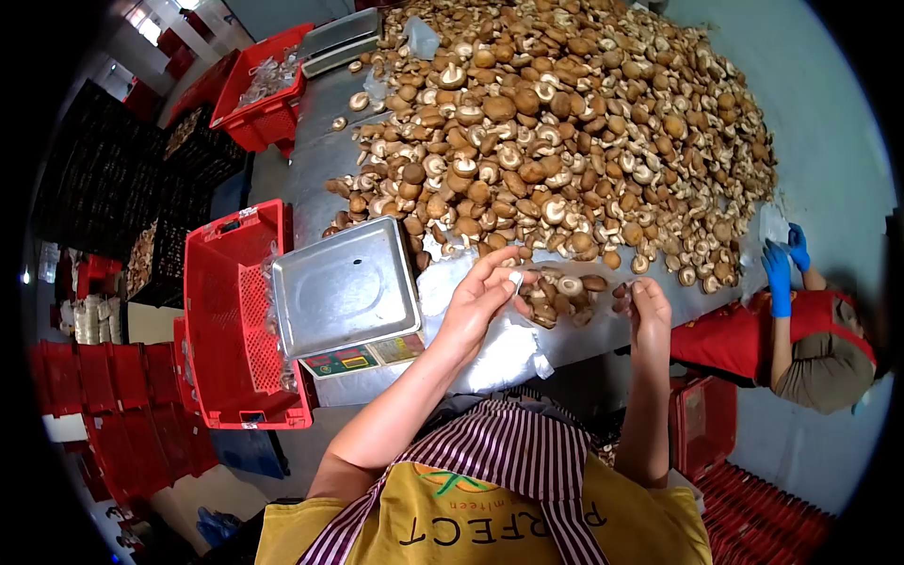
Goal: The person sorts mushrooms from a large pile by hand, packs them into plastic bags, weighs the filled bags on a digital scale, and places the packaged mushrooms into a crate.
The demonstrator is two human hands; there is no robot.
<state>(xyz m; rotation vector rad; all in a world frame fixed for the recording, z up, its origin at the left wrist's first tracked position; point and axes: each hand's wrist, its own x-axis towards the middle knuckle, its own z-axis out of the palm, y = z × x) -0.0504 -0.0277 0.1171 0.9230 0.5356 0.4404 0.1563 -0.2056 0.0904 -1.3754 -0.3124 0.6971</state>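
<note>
Both of my hands are over the table's near edge, with a clear plastic bag of brown mushrooms (pixel 563 297) between them. My left hand (pixel 482 299) pinches something small and white at the bag's left side, thumb and fingers together. At the other side, my right hand (pixel 650 306) has its fingers closed on the bag's edge. A large heap of mushrooms (pixel 565 122) lies just beyond the bag. To the left of my left hand is a scale (pixel 348 287) with a bare metal plate.
Left of the scale is a red crate (pixel 202 320). Another red crate (pixel 254 104) holding clear plastic stands farther back beside a second scale (pixel 341 38). At the right, a co-worker in blue gloves (pixel 780 278) stands at the table. Crates are stacked at the far left.
</note>
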